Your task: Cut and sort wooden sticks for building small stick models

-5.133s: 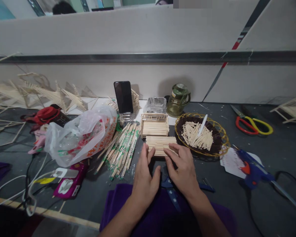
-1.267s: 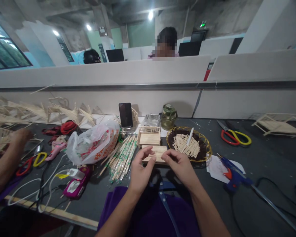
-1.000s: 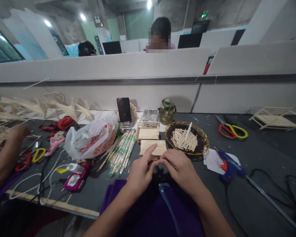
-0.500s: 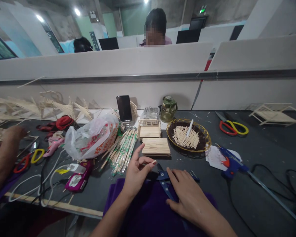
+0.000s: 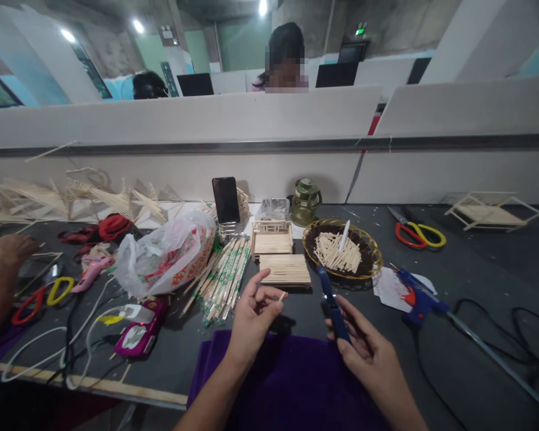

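My left hand (image 5: 257, 314) is closed in a pinch on a short wooden stick (image 5: 282, 296), its index finger raised. To its right, my right hand (image 5: 371, 353) grips a blue hand cutter (image 5: 333, 308), which is held upright and seen edge-on. Just beyond my hands lies a small raft of wooden sticks (image 5: 285, 269) laid side by side. Behind that stands a little wooden stick model with railings (image 5: 273, 238). A woven basket (image 5: 379, 257) to the right holds many short cut sticks (image 5: 336, 250) and a white pen-like tool (image 5: 344, 235).
Wrapped chopsticks (image 5: 227, 278) and a plastic bag (image 5: 166, 254) lie left. A blue glue gun (image 5: 420, 299) with a cord and scissors (image 5: 415, 230) are at right. A phone (image 5: 225, 200) and green jar (image 5: 306, 200) stand behind. Another person's hand (image 5: 9, 254) is far left.
My right hand has lifted the blue cutter and turned it upright, moving it right, away from my left hand. My left hand keeps its pinch on the short stick, almost in place.
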### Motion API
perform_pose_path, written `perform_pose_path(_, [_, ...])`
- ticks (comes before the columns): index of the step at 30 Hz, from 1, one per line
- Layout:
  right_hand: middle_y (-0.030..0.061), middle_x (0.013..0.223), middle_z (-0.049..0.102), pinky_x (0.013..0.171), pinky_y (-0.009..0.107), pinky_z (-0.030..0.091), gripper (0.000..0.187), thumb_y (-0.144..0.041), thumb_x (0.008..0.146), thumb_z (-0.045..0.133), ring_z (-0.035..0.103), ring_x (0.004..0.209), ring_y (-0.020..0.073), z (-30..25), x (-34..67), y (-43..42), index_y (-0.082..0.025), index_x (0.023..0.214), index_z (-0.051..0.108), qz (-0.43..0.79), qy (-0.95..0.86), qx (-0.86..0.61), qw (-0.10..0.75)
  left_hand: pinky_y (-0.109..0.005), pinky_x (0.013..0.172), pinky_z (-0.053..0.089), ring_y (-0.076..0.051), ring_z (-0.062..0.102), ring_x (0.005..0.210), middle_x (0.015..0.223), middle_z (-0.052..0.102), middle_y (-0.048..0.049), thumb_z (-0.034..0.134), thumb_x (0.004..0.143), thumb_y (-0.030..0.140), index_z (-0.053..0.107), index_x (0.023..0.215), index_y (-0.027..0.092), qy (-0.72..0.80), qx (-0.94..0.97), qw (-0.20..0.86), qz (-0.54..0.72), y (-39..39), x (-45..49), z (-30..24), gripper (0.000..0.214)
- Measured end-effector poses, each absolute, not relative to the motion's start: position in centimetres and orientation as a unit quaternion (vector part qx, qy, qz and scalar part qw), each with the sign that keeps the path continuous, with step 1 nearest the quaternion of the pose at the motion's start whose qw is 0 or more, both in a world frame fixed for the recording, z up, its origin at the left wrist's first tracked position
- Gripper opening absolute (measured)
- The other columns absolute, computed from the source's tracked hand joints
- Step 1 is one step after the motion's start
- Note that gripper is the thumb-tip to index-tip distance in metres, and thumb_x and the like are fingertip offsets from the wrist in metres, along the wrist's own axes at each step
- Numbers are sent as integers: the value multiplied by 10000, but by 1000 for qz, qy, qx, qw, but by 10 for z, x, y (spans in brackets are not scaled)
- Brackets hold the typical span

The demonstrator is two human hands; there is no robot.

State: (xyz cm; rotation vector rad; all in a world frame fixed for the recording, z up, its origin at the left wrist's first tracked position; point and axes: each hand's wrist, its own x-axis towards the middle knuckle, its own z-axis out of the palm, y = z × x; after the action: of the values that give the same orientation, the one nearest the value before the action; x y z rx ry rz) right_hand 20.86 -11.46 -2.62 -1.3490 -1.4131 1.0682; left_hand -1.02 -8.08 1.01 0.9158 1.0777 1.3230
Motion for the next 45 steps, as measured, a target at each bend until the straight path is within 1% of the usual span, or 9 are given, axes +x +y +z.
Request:
perform_pose_path(2, [114, 1258, 573, 858, 308, 557, 613, -267, 818, 574, 682, 946, 179, -40, 203, -119, -219, 1406, 406, 426, -549, -538, 478, -212, 696, 459, -129, 631, 766, 821, 695, -11, 766, 733, 226, 422, 1342, 186, 454, 388, 578, 556, -81, -5, 9, 700])
perform_pose_path(5, [77, 1079, 635, 832, 304, 550, 618, -224, 790, 577, 680, 864, 167, -45, 200, -120, -208, 1383, 404, 389, -562, -559, 469, -210, 710, 456, -127, 630, 767, 785, 695, -2, 769, 733, 220, 423, 1336, 180, 452, 385, 590, 547, -82, 2, 10, 696])
perform_pose_path(9, [14, 821, 654, 732, 286, 542, 469, -233, 793, 565, 663, 740, 170, -34, 205, -114, -189, 1246, 453, 378, -576, -580, 435, -228, 749, 468, -133, 642, 782, 786, 702, -1, 783, 720, 221, 439, 1322, 182, 440, 380, 602, 547, -82, 8, 15, 695])
perform_pose_path(13, [48, 932, 661, 732, 288, 531, 315, -283, 848, 538, 660, 788, 181, -22, 210, -115, -208, 1152, 495, 283, -588, -597, 467, -232, 760, 475, -133, 649, 791, 806, 719, -10, 787, 716, 209, 428, 1342, 189, 426, 379, 615, 544, -81, 15, 22, 722])
perform_pose_path(18, [97, 1097, 620, 874, 386, 495, 399, -195, 841, 501, 604, 1025, 247, -8, 216, -123, -210, 1239, 479, 141, -715, -570, 379, -235, 768, 488, -132, 657, 773, 783, 732, -9, 787, 718, 195, 400, 1373, 190, 420, 397, 611, 541, -81, 26, 34, 760])
perform_pose_path(21, [113, 1070, 609, 866, 422, 482, 393, -184, 842, 492, 585, 1011, 272, -1, 217, -128, -193, 1235, 483, 90, -750, -548, 360, -219, 724, 489, -115, 640, 714, 761, 721, 7, 783, 723, 194, 384, 1396, 198, 410, 411, 616, 532, -85, 34, 40, 783])
perform_pose_path(29, [120, 1037, 593, 834, 423, 473, 392, -165, 828, 494, 571, 956, 272, 7, 218, -134, -172, 1220, 484, 90, -750, -548, 360, -220, 749, 506, -101, 622, 685, 724, 699, 27, 740, 752, 178, 347, 1456, 212, 430, 463, 579, 515, -96, 47, 49, 807])
perform_pose_path(39, [126, 1077, 591, 875, 435, 469, 416, -150, 828, 493, 571, 997, 280, 7, 218, -136, -191, 1242, 466, 108, -740, -550, 373, -258, 742, 515, -147, 637, 721, 764, 705, -13, 707, 766, 168, 460, 1416, 218, 459, 519, 496, 523, -101, 47, 42, 697])
perform_pose_path(45, [114, 1053, 599, 858, 410, 482, 384, -143, 840, 487, 586, 983, 265, 3, 217, -136, -199, 1219, 476, 145, -724, -558, 378, -257, 726, 506, -139, 604, 705, 738, 675, 2, 688, 784, 174, 404, 1451, 255, 470, 549, 475, 503, -99, 49, 37, 729])
